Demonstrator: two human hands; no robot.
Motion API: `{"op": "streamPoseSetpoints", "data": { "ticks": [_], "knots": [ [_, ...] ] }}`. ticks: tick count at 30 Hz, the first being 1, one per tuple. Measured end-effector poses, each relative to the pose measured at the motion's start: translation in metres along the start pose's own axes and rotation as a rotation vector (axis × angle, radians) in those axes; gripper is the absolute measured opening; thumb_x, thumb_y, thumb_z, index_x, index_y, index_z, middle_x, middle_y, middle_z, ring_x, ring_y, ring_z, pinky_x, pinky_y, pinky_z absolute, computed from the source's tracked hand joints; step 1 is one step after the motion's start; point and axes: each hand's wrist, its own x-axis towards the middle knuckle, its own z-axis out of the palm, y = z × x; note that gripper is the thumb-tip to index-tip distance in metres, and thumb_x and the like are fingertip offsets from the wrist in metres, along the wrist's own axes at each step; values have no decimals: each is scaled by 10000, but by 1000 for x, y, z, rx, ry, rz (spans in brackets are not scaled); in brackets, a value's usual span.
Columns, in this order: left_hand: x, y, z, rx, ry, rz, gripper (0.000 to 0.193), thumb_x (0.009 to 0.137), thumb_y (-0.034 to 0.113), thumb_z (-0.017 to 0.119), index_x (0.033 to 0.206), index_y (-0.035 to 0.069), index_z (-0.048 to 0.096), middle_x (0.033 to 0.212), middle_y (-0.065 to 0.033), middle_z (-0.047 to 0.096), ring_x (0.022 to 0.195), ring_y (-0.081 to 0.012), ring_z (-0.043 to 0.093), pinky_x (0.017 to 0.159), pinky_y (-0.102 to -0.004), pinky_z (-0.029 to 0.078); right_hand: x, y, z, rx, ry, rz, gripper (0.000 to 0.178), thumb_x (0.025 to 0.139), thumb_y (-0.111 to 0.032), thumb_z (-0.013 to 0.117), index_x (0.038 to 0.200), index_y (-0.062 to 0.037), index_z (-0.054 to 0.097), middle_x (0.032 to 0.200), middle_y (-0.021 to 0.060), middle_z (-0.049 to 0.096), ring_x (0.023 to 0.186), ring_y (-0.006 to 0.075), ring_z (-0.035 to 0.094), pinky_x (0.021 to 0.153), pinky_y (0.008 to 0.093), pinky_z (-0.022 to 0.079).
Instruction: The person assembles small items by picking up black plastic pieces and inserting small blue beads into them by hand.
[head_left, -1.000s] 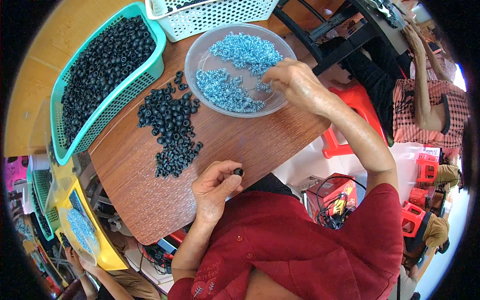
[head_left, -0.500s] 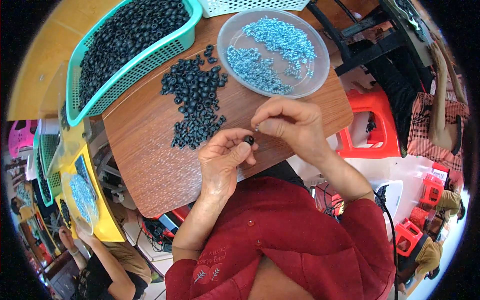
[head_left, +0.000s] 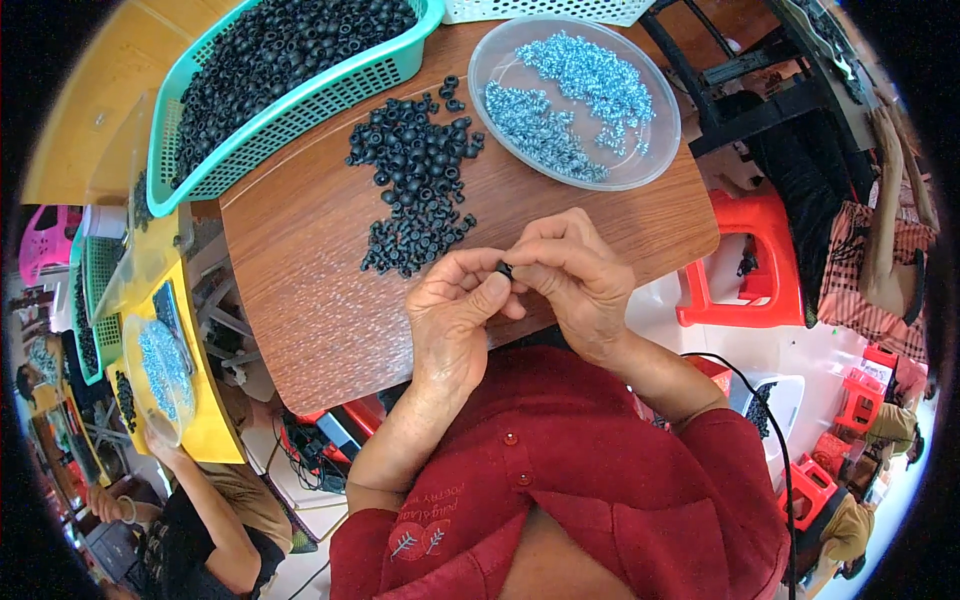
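My left hand pinches a small, round, hollow black plastic piece between thumb and fingers, above the near edge of the table. My right hand meets it there, thumb and forefinger pressed together at the black piece. Whatever sits between the right fingertips is hidden now. Just beyond my hands lies a loose pile of similar black pieces, larger domed ones and smaller rings, on the wooden tabletop. A clear round tray beyond my right hand holds two heaps of tiny shiny blue pieces.
A teal perforated basket full of black pieces stands at the far left. A white basket is at the far edge. Red stools stand on the right. At left, another person's arm reaches toward a yellow table.
My right hand has come left to the black piece; a tiny shiny bit showed at its fingertips before. The table and its contents have shifted slightly right in view.
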Motion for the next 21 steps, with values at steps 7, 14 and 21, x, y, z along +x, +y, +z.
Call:
{"op": "streamPoseSetpoints", "data": {
  "ticks": [7, 14, 21],
  "knots": [
    [-6, 0, -8, -95, 24, -75, 194, 841, 6, 632, 1019, -47, 576, 860, -103, 632, 689, -152, 598, 650, -261, 516, -7, -4, 3, -253, -55, -245, 231, 822, -22, 641, 1052, -11, 656, 1081, 126, 563, 922, 241, 509, 764, 313, 462],
    [-8, 1, -16, -118, 65, -50, 192, 844, 19, 634, 1018, -42, 580, 890, -98, 634, 714, -157, 601, 652, -261, 518, -6, -12, 6, -265, -136, -254, 239, 830, -53, 635, 1065, -15, 653, 1095, 140, 573, 948, 252, 511, 740, 309, 468],
    [-11, 5, -33, -58, 17, -30, 186, 845, 12, 628, 1015, -48, 582, 907, -117, 632, 795, -181, 618, 656, -274, 525, 33, 14, 6, -391, -91, -196, 247, 734, -3, 663, 978, -44, 663, 853, 88, 627, 804, 250, 555, 692, 336, 442]
  ]
}}
